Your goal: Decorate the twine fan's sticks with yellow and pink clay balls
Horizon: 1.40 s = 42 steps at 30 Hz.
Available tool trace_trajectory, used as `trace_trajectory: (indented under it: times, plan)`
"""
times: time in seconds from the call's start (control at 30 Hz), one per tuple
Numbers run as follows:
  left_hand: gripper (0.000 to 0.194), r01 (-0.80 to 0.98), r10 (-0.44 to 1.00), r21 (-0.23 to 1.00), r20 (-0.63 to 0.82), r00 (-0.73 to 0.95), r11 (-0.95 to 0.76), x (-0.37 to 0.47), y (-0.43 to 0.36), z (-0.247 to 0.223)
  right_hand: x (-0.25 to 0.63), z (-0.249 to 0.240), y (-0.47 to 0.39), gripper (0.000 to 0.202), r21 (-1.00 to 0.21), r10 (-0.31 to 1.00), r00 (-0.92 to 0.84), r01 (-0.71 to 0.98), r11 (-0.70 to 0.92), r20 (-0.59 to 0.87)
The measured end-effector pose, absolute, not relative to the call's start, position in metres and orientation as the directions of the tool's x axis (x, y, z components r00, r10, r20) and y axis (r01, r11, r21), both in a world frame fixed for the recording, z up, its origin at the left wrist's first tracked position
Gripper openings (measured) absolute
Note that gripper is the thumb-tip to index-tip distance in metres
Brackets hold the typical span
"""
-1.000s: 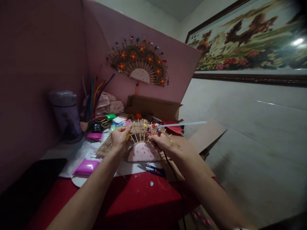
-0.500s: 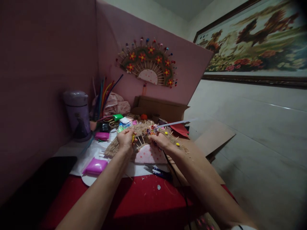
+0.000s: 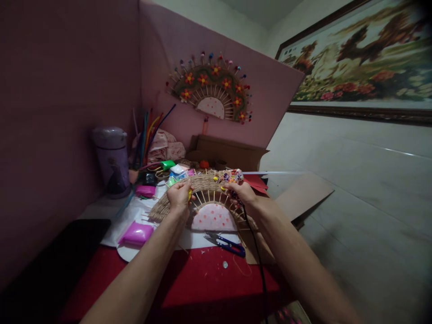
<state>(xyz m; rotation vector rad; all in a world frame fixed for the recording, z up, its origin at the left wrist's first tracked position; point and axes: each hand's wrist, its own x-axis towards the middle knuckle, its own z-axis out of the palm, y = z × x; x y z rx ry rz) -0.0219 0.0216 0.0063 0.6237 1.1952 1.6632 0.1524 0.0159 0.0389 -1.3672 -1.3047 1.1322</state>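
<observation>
one red table (image 3: 202, 283), woven fan (image 3: 204, 182) above, pink panel (image 3: 263, 108) behind

My feed is dim, darkest at left. Shadow crosses the red tablecloth (image 3: 205, 274); glare streaks the tiled wall (image 3: 367, 180).

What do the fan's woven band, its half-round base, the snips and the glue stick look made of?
Woven band: probably jute-like cord, matte; coarse tan strands show.
Half-round base: maybe fabric or paper covering, matte, pale with reddish dots; core hidden.
Snips: likely metal blades, thin and greyish; dark-blue handles, perhaps plastic or coated metal.
Glue stick: probably hot-melt plastic, smooth; it looks translucent whitish.
</observation>
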Motion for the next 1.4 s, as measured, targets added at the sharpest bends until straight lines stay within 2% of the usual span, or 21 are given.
trace_trajectory:
  times: [0.23,0.47,0.77,1.03,1.4]
  plan:
    - [0.033,-0.421,0.902,0.905,-0.132,-0.410,-0.059,-0.021,0.019,0.009,0.132,0.038,0.007,0.020,-0.920,0.994,-0.112,0.390,0.034,-0.011]
    - [0.029,-0.419,0.899,0.906,-0.132,-0.418,-0.062,-0.021,0.020,0.006,0.118,0.054,-0.007,0.011,-0.890,0.999,-0.051,0.455,0.020,-0.003]
    - [0.018,-0.421,0.896,0.905,-0.142,-0.421,-0.055,-0.020,0.019,0.009,0.109,0.080,-0.027,0.013,-0.850,0.999,-0.048,0.526,0.028,0.003]
    - [0.027,-0.432,0.899,0.899,-0.126,-0.420,-0.076,-0.020,0.021,0.005,0.113,0.108,-0.103,0.020,-0.850,0.974,-0.102,0.474,0.227,0.203]
    - [0.032,-0.420,0.898,0.903,-0.108,-0.427,-0.091,-0.020,0.022,0.003,0.116,0.103,-0.100,0.021,-0.844,0.945,-0.156,0.427,0.326,0.287]
